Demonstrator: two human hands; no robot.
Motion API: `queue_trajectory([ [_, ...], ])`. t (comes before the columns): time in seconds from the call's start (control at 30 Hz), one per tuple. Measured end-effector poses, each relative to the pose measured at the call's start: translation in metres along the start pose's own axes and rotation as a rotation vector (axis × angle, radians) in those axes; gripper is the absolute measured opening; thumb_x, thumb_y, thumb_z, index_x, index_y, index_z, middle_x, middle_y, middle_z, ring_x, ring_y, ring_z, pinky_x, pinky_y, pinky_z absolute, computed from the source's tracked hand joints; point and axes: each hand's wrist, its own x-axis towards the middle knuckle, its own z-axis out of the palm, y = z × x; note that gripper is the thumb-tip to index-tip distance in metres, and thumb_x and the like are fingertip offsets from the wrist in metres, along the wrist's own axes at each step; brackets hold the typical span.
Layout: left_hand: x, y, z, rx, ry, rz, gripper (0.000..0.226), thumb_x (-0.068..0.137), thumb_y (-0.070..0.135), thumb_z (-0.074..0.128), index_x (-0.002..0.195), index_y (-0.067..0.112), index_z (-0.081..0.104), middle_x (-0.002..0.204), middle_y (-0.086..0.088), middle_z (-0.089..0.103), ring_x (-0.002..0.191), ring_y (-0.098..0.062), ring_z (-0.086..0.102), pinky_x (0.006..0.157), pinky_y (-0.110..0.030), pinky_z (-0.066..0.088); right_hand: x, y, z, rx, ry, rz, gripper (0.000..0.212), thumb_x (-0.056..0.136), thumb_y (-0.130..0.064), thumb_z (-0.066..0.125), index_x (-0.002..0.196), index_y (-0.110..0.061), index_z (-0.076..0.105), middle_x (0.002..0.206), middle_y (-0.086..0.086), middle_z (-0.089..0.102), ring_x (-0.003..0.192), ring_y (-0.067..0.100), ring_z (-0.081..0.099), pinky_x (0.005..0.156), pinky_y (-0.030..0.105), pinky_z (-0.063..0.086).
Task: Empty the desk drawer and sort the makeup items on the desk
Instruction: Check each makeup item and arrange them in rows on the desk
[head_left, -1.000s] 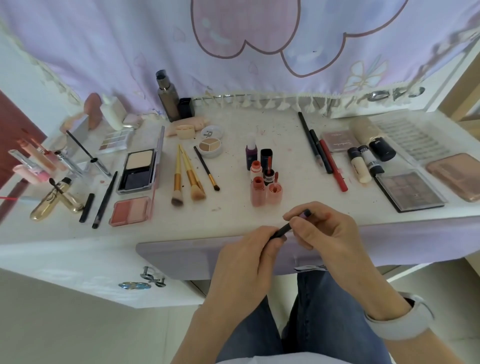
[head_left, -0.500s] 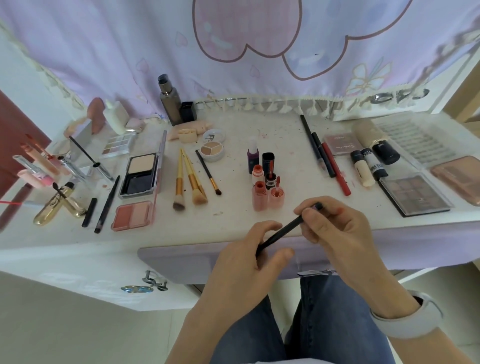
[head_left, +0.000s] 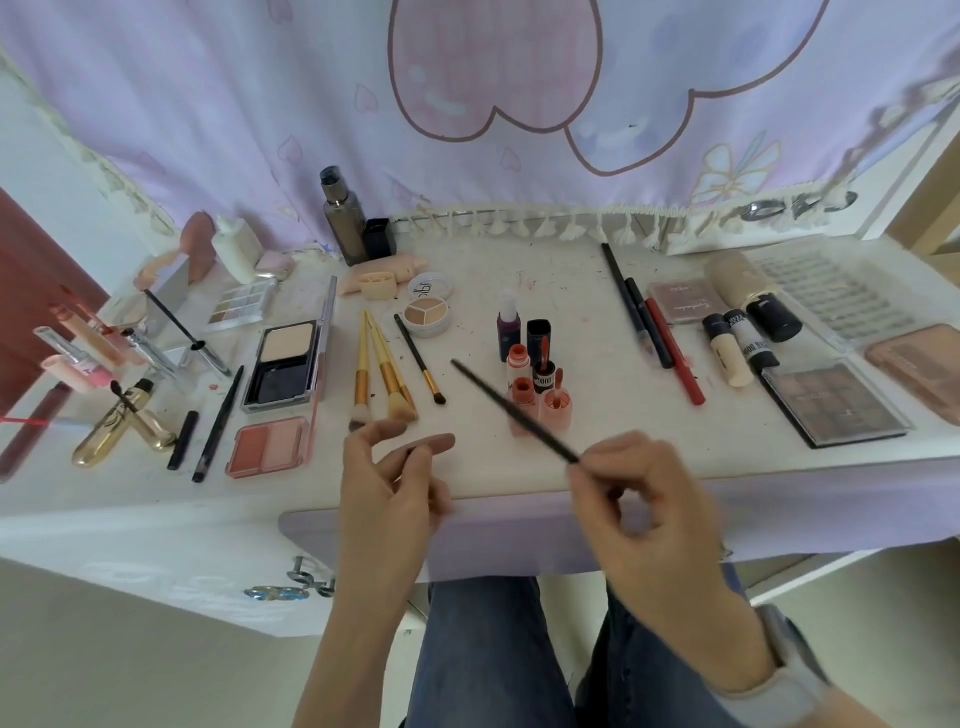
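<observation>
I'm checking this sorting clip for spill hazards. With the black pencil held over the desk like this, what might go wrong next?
The right hand pinches only the pencil at its near end, so it might slip. Its shaft passes over the upright open lip tints; a sweep could topple them. The left hand is off it.

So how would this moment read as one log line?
right hand: pinches black pencil | left hand: open, holds nothing | pencil: above desk front edge, tip toward brushes
</observation>
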Motion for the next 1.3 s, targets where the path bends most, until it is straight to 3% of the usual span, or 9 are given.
queue_trajectory([
  [0.1, 0.000, -0.001, -0.003, -0.011, 0.064, -0.071, 0.020, 0.093, 0.002, 0.046, 0.095, 0.022, 0.050, 0.092, 0.004, 0.071, 0.048, -0.004, 0.041, 0.053, -0.021, 0.042, -0.014, 0.015, 0.022, -0.292, -0.084, -0.144, 0.010, 0.087, -0.022, 0.054, 0.081, -0.017, 0.049, 0.064, -0.003, 0.051, 0.053, 0.007, 0.045, 0.046, 0.021, 0.043],
  [0.2, 0.001, 0.003, -0.002, 0.007, 0.017, -0.100, 0.040, 0.089, -0.009, 0.040, 0.116, 0.017, 0.055, 0.108, 0.006, 0.064, 0.055, -0.006, 0.043, 0.056, -0.021, 0.041, -0.011, 0.023, 0.039, -0.578, -0.059, -0.237, 0.009, 0.081, -0.016, 0.056, 0.072, -0.014, 0.054, 0.058, -0.003, 0.052, 0.050, 0.012, 0.045, 0.047, 0.025, 0.041],
  [0.37, 0.008, 0.011, 0.005, 0.080, -0.058, -0.099, 0.046, 0.092, -0.004, 0.037, 0.131, 0.018, 0.046, 0.098, 0.014, 0.055, 0.069, -0.006, 0.053, 0.080, -0.029, 0.049, -0.002, 0.030, 0.050, -0.838, -0.055, -0.197, 0.014, 0.083, -0.026, 0.053, 0.077, -0.016, 0.062, 0.063, -0.003, 0.061, 0.054, 0.018, 0.052, 0.052, 0.030, 0.043],
  [0.5, 0.018, 0.015, 0.013, 0.095, -0.127, -0.134, 0.046, 0.094, 0.002, 0.038, 0.137, 0.018, 0.040, 0.114, 0.007, 0.055, 0.097, -0.006, 0.058, 0.093, -0.026, 0.045, -0.004, 0.027, 0.051, -0.863, -0.105, -0.171, 0.024, 0.081, -0.032, 0.051, 0.089, -0.016, 0.067, 0.067, -0.003, 0.061, 0.058, 0.018, 0.054, 0.054, 0.031, 0.044],
  [0.6, 0.022, 0.016, 0.017, 0.124, -0.177, -0.118, 0.051, 0.094, 0.004, 0.038, 0.141, 0.021, 0.034, 0.139, 0.006, 0.041, 0.124, -0.007, 0.043, 0.103, -0.026, 0.035, -0.005, 0.028, 0.047, -0.825, -0.133, -0.178, 0.026, 0.082, -0.028, 0.050, 0.097, -0.014, 0.066, 0.072, -0.001, 0.061, 0.061, 0.018, 0.054, 0.055, 0.030, 0.046],
  [0.87, 0.020, -0.003, 0.011, 0.448, -0.161, 0.235, 0.035, 0.093, 0.004, 0.046, 0.118, 0.025, 0.058, 0.108, 0.013, 0.060, 0.094, 0.012, 0.051, 0.080, 0.005, 0.035, -0.005, 0.038, 0.038, -0.694, -0.120, -0.261, 0.012, 0.081, -0.023, 0.058, 0.085, -0.012, 0.061, 0.079, 0.001, 0.062, 0.068, 0.017, 0.053, 0.060, 0.029, 0.046],
  [1.07, 0.021, -0.030, 0.004, 0.713, -0.160, 0.567, 0.032, 0.082, 0.019, 0.050, 0.110, 0.016, 0.066, 0.101, 0.017, 0.055, 0.100, -0.012, 0.056, 0.091, -0.034, 0.042, -0.006, 0.041, 0.033, -0.667, -0.119, -0.256, 0.012, 0.082, -0.019, 0.057, 0.093, -0.013, 0.059, 0.082, 0.003, 0.065, 0.070, 0.017, 0.054, 0.060, 0.031, 0.048],
  [1.2, 0.021, -0.033, 0.000, 0.675, -0.204, 0.567, 0.044, 0.080, 0.042, 0.048, 0.120, 0.025, 0.058, 0.113, 0.019, 0.052, 0.110, -0.002, 0.046, 0.096, -0.033, 0.034, -0.010, 0.034, 0.019, -0.530, -0.121, -0.135, 0.015, 0.084, -0.027, 0.054, 0.095, -0.019, 0.047, 0.079, -0.001, 0.061, 0.068, 0.007, 0.045, 0.064, 0.022, 0.042],
  [1.3, 0.019, -0.040, 0.005, 0.809, -0.198, 0.663, 0.051, 0.076, 0.050, 0.048, 0.122, 0.028, 0.057, 0.123, 0.007, 0.056, 0.116, -0.008, 0.040, 0.094, -0.034, 0.029, -0.008, 0.032, -0.002, -0.452, -0.110, -0.090, 0.011, 0.085, -0.023, 0.049, 0.095, -0.018, 0.047, 0.080, -0.001, 0.057, 0.064, 0.011, 0.048, 0.062, 0.029, 0.045],
])
